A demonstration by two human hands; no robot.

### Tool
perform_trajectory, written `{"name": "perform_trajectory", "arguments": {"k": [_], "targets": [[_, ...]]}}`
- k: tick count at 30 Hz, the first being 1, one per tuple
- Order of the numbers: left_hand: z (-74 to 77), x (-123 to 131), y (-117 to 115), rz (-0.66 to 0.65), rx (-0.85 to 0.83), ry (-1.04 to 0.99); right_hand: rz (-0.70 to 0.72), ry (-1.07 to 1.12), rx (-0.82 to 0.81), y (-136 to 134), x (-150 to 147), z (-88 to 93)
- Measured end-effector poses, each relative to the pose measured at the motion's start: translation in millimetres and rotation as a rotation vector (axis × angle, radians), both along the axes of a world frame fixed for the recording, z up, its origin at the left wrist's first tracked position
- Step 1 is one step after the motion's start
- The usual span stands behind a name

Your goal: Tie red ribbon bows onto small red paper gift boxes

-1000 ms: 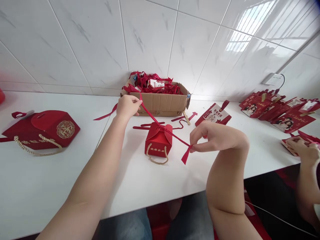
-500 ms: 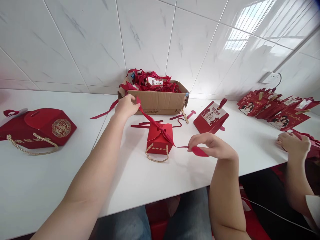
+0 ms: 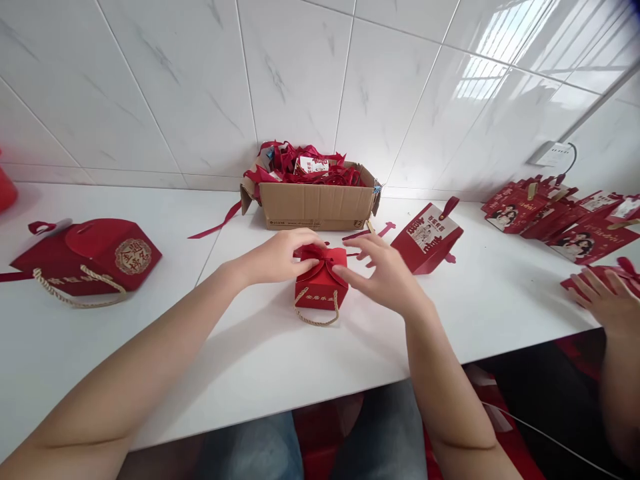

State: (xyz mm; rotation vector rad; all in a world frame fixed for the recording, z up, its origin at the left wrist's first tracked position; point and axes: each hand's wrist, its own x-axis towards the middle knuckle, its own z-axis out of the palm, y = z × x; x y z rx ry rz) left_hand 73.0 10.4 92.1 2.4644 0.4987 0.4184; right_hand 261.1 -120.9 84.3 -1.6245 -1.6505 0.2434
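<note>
A small red gift box (image 3: pixel 321 297) with gold lettering and a twisted cord handle stands in front of me. Dark red ribbon (image 3: pixel 316 253) gathers at the holes in its closed top flaps. From the left, my left hand (image 3: pixel 283 257) curls its thumb and fingers around the ribbon at the top; the fingertips are partly hidden. My right hand (image 3: pixel 381 273) is at the right side of the box, fingers spread, its thumb near the top edge. I see nothing held in it.
A cardboard carton (image 3: pixel 315 205) full of red ribbons stands against the tiled wall. A larger red box (image 3: pixel 90 257) is at left, a red bag-shaped box (image 3: pixel 425 239) at right. Several printed red boxes (image 3: pixel 520 210) stand farther right, near another person's hand (image 3: pixel 613 300).
Both hands have come inward to the box top from the stretched ribbon ends. The right hand has let go of its end. The other person's hand now lies flat on a red box.
</note>
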Motion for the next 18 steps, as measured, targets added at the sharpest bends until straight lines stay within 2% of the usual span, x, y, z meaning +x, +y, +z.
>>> {"name": "perform_trajectory", "arguments": {"k": [3, 7, 18], "targets": [[-0.5, 2, 2, -0.001, 0.014, 0.031, 0.059, -0.115, -0.088, 5, -4, -10.3], [-1.9, 2, 2, 0.017, 0.029, 0.05, 0.14, -0.028, -0.106, 13, 3, -23.5], [-8.3, 2, 5, 0.076, 0.105, 0.042, 0.145, 0.064, 0.126, 22, 0, -47.5]]}}
